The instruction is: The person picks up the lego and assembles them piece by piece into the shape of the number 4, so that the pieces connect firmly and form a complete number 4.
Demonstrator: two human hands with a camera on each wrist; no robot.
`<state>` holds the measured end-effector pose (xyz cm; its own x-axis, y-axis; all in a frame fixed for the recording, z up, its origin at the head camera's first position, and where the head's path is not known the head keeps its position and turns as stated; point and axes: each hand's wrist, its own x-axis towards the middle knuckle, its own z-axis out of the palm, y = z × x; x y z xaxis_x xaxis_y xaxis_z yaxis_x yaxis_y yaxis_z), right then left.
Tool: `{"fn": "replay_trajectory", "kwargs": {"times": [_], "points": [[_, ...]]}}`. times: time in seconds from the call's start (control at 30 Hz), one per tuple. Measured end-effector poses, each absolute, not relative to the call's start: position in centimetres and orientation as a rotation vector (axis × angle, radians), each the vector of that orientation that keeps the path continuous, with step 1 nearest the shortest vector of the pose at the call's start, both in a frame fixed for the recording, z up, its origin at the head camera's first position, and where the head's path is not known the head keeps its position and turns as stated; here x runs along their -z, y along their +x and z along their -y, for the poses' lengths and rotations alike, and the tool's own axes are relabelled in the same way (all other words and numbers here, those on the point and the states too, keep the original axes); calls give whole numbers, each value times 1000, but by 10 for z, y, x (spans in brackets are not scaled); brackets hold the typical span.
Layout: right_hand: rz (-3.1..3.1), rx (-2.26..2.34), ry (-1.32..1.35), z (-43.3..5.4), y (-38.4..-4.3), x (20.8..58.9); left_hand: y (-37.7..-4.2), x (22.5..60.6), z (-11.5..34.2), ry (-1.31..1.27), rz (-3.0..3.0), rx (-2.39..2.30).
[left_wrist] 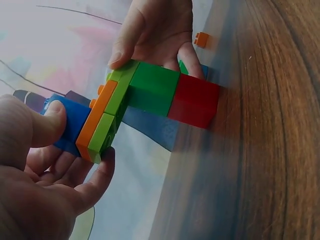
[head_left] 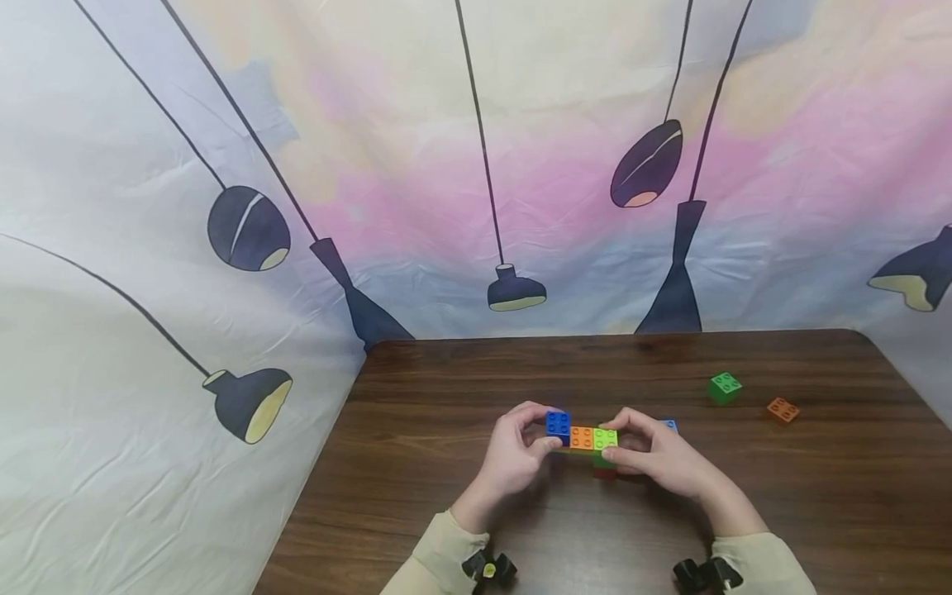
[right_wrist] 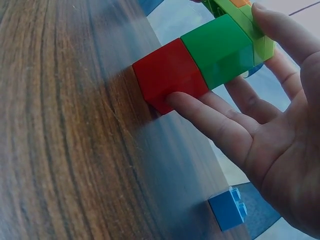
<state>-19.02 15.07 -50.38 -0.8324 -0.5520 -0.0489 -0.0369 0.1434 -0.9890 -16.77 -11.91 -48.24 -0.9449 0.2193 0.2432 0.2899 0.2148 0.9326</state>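
Both hands hold one built piece of toy bricks over the wooden table. My left hand (head_left: 513,454) pinches the blue brick (head_left: 558,423) at its left end, thumb on one side. A thin orange brick (head_left: 582,438) lies beside it, with a lime brick (head_left: 606,438) at the right end. Below the lime end come a green brick (left_wrist: 152,90) and, lowest, a red brick (right_wrist: 167,70). My right hand (head_left: 662,454) grips the lime end, thumb on the near side; one fingertip touches the red brick in the right wrist view. Whether the red brick touches the table, I cannot tell.
A light blue brick (right_wrist: 227,210) stands on the table (head_left: 446,388), mostly hidden behind the right hand in the head view. Farther right lie a green brick (head_left: 724,388) and an orange brick (head_left: 783,410). A lamp-patterned cloth (head_left: 416,207) hangs behind the table.
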Motion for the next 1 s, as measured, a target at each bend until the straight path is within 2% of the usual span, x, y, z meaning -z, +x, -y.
{"fn": "replay_trajectory", "kwargs": {"times": [0.4,0.77,1.0], "points": [[-2036,1735,-543,-153,-189,502,-168,482,114,-490,2436,1833],[-2016,1739,-539,-152,-190,506,-167,484,122,-622,2362,2041],[-2031,1730,-566,-151,-192,505,-167,484,120,-535,2299,2154]]}}
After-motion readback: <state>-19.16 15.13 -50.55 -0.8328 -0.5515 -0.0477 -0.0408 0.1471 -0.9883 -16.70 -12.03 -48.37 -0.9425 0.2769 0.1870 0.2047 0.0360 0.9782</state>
